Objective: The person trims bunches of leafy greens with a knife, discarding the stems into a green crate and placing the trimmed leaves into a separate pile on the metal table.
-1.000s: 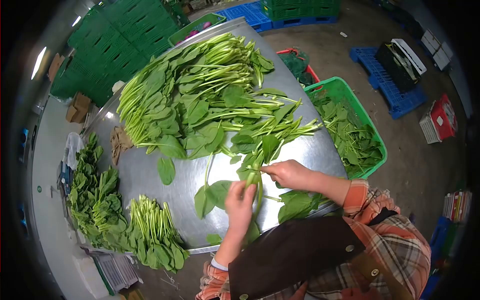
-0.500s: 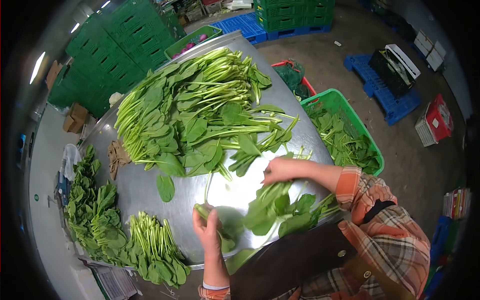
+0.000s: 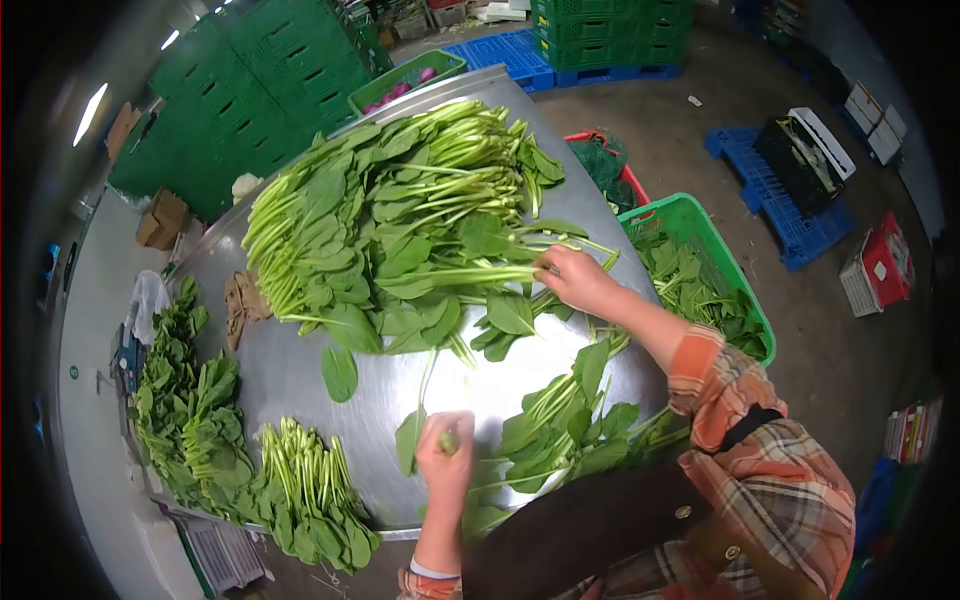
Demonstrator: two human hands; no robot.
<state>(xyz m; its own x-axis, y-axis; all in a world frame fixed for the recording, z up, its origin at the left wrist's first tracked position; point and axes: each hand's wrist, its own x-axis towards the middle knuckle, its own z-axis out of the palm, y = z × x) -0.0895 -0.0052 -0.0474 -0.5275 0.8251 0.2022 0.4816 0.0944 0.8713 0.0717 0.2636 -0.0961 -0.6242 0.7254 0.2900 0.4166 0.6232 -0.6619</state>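
Note:
My left hand [image 3: 443,468] is closed around leafy green stalks [image 3: 449,441], their cut ends poking out by the thumb. A single leaf [image 3: 408,440] stands beside that fist. My right hand [image 3: 578,279] pinches the stem ends of a few leafy greens [image 3: 470,276] at the near right side of the big pile [image 3: 340,230]. Their leaves still lie on the pile. Loose greens [image 3: 565,420] are spread on the metal table [image 3: 385,385] between me and the right hand. A sorted bunch [image 3: 305,470] lies at the table's near left corner.
More greens [image 3: 190,430] line the left edge, near a brown cloth [image 3: 243,308]. Right of the table stands a green crate [image 3: 755,310] holding leaves, with a red crate [image 3: 632,186] behind. Stacked green crates [image 3: 250,90] rise at the back left; a blue pallet [image 3: 770,200] lies right.
My right hand has gone from above the loose greens up to the pile and taken hold of stems there. My left hand has turned and moved slightly right, still gripping stalks. The view shifted a little.

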